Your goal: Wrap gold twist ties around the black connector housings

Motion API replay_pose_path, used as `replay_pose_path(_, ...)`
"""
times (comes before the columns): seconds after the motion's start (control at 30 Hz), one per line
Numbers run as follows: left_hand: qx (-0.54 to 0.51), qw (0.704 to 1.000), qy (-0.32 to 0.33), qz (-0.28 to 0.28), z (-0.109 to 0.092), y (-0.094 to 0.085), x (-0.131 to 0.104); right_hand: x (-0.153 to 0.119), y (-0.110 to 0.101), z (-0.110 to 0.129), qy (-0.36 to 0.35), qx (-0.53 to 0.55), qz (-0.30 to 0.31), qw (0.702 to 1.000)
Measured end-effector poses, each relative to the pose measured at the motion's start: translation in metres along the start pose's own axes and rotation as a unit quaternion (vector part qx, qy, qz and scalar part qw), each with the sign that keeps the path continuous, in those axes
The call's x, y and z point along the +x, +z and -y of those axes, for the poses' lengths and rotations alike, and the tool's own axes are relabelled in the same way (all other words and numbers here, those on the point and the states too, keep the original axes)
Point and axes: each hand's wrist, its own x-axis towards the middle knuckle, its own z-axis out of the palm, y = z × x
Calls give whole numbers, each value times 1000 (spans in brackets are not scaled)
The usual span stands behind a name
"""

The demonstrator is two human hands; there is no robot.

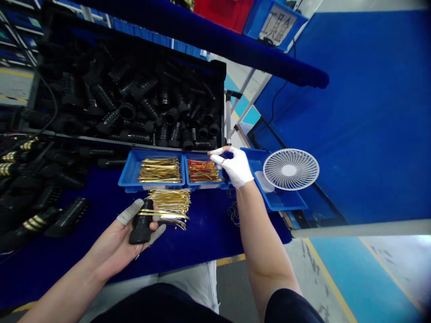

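My left hand (126, 237), with pale covers on some fingertips, is wrapped round a black ribbed part (142, 224). Gold strips (164, 214) run across that part and stick out to the right, over a pile of gold strips (173, 200) on the blue table. My right hand (234, 165), in a white glove, is over the right edge of a small blue bin (204, 183) of red and gold strips (202, 171). Its thumb and index finger are bent towards each other at the strips; whether anything thin is between them is too small to tell.
Left of that bin stands another blue bin (129, 172) with gold strips. Behind is a large black crate (225, 72) of black ribbed parts. More such parts lie at the left. A white round fan (291, 169) stands over a blue tray (289, 202) at the right. A padded bar (235, 45) crosses above.
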Motion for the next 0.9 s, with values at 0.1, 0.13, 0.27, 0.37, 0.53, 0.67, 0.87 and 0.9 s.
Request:
replay_pose_path(0.1, 2, 1000, -2, -1, 0, -1, 1, -4, 2, 1, 2, 35, -21, 999)
replay_pose_path(0.13, 2, 1000, 0, 3, 0, -1, 1, -5, 3, 0, 3, 54, -23, 998)
replay_pose_path(0.27, 16, 999, 26, 36, -2, 3, -1, -6, -2, 1, 7, 213, -72, 974)
replay_pose_path(0.37, 52, 995, 69, 44, -4, 8, -2, -18, -8, 15, -19, 284, -83, 955)
replay_pose_path(0.53, 126, 976, 178, 13, 5, 20, 1, -74, 19, 40, -50, 277, 7, 959)
replay_pose_path(0.67, 127, 975, 177, 46, 15, 33, 1, -118, 58, 39, -50, 73, 155, 984)
replay_pose_path(0.87, 118, 974, 175, 80, 22, 39, 0, -136, 90, 23, -12, 10, 169, 985)
replay_pose_path(0.9, 125, 972, 184, 73, 22, 38, 0, -136, 92, 22, -12, 5, 170, 985)
